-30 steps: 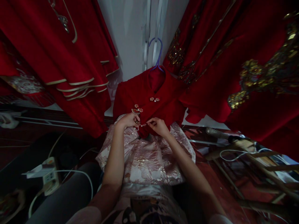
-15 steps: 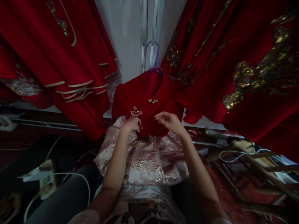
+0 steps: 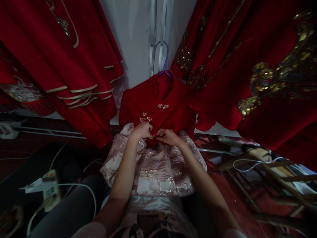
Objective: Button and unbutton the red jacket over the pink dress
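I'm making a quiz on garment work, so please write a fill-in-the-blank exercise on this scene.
1. The small red velvet jacket hangs on a ____ plastic hanger.
2. The left hand and right hand meet at the jacket's ____ edge.
3. Under the jacket spreads a pale ____ brocade skirt.
4. The white power strip lies on the person's ____ side.

Missing words: purple; lower; pink; left

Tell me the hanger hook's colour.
Purple-blue; the hanger hook shows best in the head view.

Power strip (image 3: 51,191) on dark floor (image 3: 22,148)
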Demonstrator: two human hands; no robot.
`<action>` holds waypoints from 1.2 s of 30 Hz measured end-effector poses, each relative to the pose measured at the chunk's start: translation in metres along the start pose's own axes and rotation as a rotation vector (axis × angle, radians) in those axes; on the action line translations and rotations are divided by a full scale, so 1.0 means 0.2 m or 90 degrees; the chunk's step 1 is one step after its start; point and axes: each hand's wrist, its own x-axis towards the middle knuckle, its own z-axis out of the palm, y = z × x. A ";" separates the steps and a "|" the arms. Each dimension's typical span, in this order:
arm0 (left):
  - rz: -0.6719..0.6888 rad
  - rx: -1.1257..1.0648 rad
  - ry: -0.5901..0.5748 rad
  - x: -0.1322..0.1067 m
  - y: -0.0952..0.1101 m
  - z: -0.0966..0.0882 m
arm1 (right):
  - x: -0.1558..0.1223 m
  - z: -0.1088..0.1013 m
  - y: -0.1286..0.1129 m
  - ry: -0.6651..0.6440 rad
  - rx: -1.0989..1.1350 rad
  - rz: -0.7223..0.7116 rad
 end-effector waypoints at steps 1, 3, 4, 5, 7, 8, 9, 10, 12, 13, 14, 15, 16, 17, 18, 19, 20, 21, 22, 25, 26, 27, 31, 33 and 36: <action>0.012 -0.007 0.007 0.00 0.00 0.00 | 0.00 0.02 0.01 0.010 -0.009 -0.005; 0.022 -0.020 0.015 0.00 -0.01 0.00 | 0.01 0.05 0.01 0.029 -0.011 -0.011; 0.023 -0.025 0.017 -0.01 -0.01 -0.01 | 0.01 0.06 0.00 0.037 -0.011 -0.013; 0.024 -0.029 0.019 -0.01 -0.01 -0.01 | 0.01 0.06 -0.01 0.043 -0.015 -0.015; 0.027 -0.037 0.028 -0.02 -0.02 -0.02 | 0.01 0.07 -0.04 0.054 -0.033 -0.017; 0.028 -0.041 0.037 -0.02 -0.02 -0.02 | 0.00 0.07 -0.05 0.058 -0.043 -0.017; 0.031 -0.045 0.046 -0.02 -0.02 -0.03 | 0.00 0.07 -0.06 0.060 -0.052 -0.016; 0.034 -0.047 0.057 -0.03 -0.02 -0.03 | 0.00 0.08 -0.07 0.060 -0.057 -0.013; 0.039 -0.051 0.073 -0.03 -0.02 -0.04 | 0.00 0.08 -0.09 0.059 -0.059 -0.010; 0.039 -0.053 0.073 -0.03 -0.02 -0.04 | 0.00 0.08 -0.09 0.057 -0.059 -0.012; 0.035 -0.057 0.069 -0.04 -0.02 -0.04 | 0.00 0.07 -0.10 0.053 -0.059 -0.016; 0.031 -0.067 0.066 -0.04 -0.03 -0.04 | 0.00 0.06 -0.10 0.045 -0.059 -0.020; 0.027 -0.081 0.068 -0.04 -0.04 -0.04 | 0.00 0.05 -0.10 0.034 -0.056 -0.024; 0.029 -0.101 0.078 -0.04 -0.06 -0.04 | -0.01 0.03 -0.10 0.019 -0.051 -0.026; 0.035 -0.125 0.101 -0.05 -0.07 -0.04 | -0.01 0.00 -0.11 -0.001 -0.042 -0.025; 0.042 -0.153 0.135 -0.05 -0.08 -0.05 | -0.02 -0.03 -0.12 -0.024 -0.032 -0.020; 0.047 -0.185 0.176 -0.05 -0.09 -0.05 | -0.03 -0.06 -0.13 -0.048 -0.023 -0.011; 0.042 -0.224 0.211 -0.06 -0.09 -0.06 | -0.05 -0.10 -0.14 -0.069 -0.018 0.000; 0.025 -0.278 0.229 -0.06 -0.08 -0.07 | -0.06 -0.14 -0.16 -0.086 -0.018 0.011; -0.053 -0.514 0.182 -0.05 -0.05 -0.10 | -0.10 -0.22 -0.22 -0.101 -0.033 0.026; -0.075 -0.597 0.160 -0.05 -0.04 -0.10 | -0.11 -0.23 -0.23 -0.099 -0.033 0.024; -0.091 -0.668 0.150 -0.04 -0.03 -0.10 | -0.11 -0.24 -0.24 -0.098 -0.031 0.022; -0.142 -0.797 0.204 -0.04 -0.02 -0.10 | -0.11 -0.22 -0.25 -0.104 -0.027 0.015; -0.153 -0.815 0.223 -0.04 -0.02 -0.10 | -0.10 -0.21 -0.25 -0.120 -0.028 0.015; -0.142 -0.839 0.223 -0.05 -0.03 -0.11 | -0.09 -0.20 -0.26 -0.131 -0.034 0.017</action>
